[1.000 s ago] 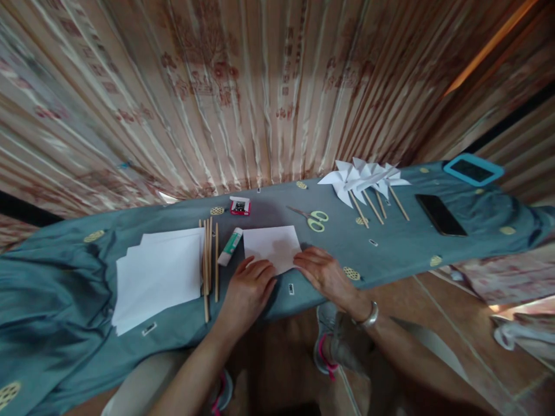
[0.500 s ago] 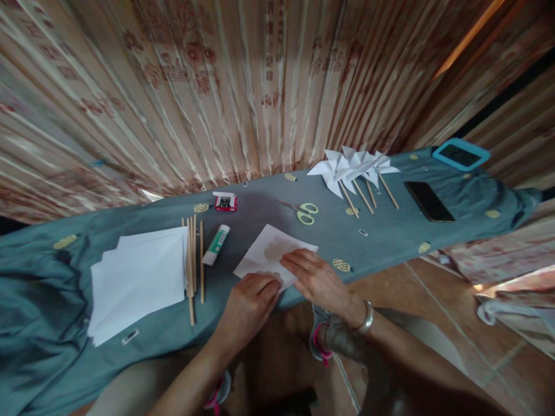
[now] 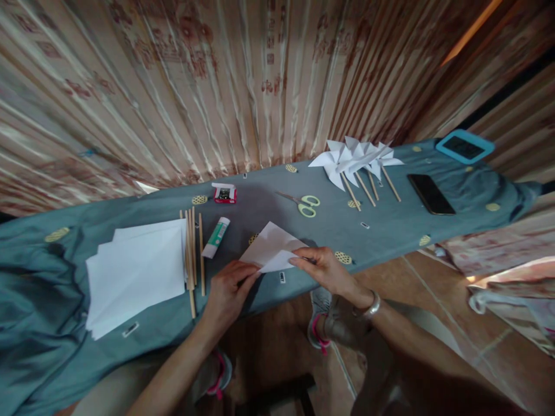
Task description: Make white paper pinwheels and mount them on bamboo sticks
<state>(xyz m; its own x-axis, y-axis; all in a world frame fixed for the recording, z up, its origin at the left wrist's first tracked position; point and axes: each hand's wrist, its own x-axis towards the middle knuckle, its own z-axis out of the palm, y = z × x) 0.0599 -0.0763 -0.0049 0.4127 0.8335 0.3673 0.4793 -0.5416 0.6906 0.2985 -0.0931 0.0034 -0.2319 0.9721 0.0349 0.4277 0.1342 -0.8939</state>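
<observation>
Between my hands is a sheet of white paper (image 3: 271,242), its near corner folded up over the middle. My left hand (image 3: 229,292) pinches the paper at its left side, thumb and fingers closed on the edge. On the right side my right hand (image 3: 323,268), with a silver bangle at the wrist, grips the paper between thumb and fingers. Beyond the sheet lie scissors (image 3: 303,203) with pale green handles. A green and white glue stick (image 3: 215,237) rests to the left, beside several thin wooden sticks (image 3: 191,260).
A stack of white paper (image 3: 136,277) lies at the left. Several white paper pinwheels (image 3: 355,159) on sticks lie at the back right, near a black phone (image 3: 431,194) and a blue-framed device (image 3: 465,145). A small red box (image 3: 225,194) stands at the back near the curtain (image 3: 208,115).
The near part of the paper has lifted and folded upward. My left hand has shifted left to the paper's edge, and my right hand has moved slightly right, now pinching it.
</observation>
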